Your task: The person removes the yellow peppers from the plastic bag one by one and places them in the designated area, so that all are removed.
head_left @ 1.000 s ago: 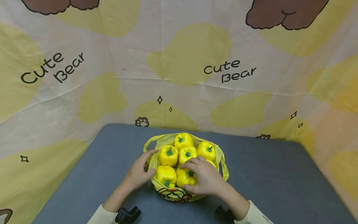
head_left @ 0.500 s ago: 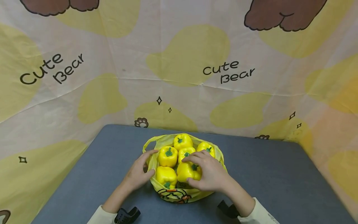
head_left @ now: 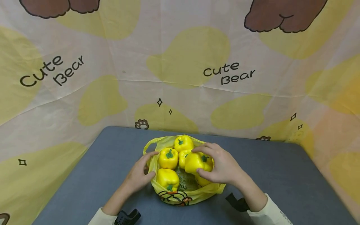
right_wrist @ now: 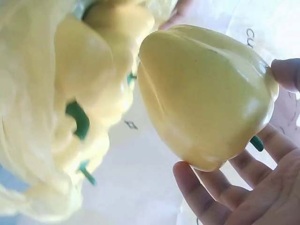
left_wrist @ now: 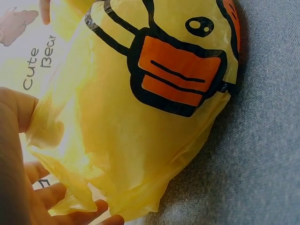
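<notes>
right hand (head_left: 225, 167): grip closed round a pepper (head_left: 197, 162), held just above the bag (head_left: 182, 195) | left hand (head_left: 139, 175): grip pinching bag rim | bag mid-tabletop (head_left: 281, 181), nearer the front edge

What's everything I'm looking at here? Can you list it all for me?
Peppers: at least five in view, yellow with green stems; four in the bag, one lifted above it.
Lifted pepper: one, yellow, held over the bag's right side.
Bag: one, yellow plastic with a duck face, open on the table.
Table: one, grey-blue.
Backdrop: cream and yellow cloth printed "Cute Bear", behind and beside the table.
Left hand: grips the bag's left edge.
Right hand: holds the lifted pepper.
Sleeves: two, cream, at the bottom edge.
</notes>
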Tool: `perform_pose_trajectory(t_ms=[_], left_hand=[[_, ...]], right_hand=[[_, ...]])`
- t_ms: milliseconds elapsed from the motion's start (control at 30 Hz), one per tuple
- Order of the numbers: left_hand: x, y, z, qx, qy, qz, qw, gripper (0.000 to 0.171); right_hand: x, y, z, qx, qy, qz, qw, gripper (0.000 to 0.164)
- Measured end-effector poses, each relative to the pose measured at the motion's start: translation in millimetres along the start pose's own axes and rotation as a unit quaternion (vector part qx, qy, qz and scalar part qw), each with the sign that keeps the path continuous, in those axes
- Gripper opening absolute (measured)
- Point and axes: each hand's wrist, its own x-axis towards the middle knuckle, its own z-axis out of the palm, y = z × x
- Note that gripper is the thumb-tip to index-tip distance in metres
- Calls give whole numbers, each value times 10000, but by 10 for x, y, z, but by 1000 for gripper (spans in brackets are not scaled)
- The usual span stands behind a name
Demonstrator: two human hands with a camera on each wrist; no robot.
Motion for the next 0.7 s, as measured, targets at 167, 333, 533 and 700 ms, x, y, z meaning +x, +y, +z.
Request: perform_pose_trajectory(t_ms=[167,333,533,700], left_hand=[[-3,2,2,11,2,-45,10000,64],[-4,4,11,31,-15,-45,10000,64],[5,8,7,25,-24,8,10000,64],[14,6,-10,27,-29,73,10000,64]], right_hand=[[-2,69,-139,-148,237,136,9995,50],[-28,168,-283,-493,460,324,9972,53],[-48,350,-415,-843,564,573,9932,52],[-84,510,-476,-1069,658,717,9895,48]])
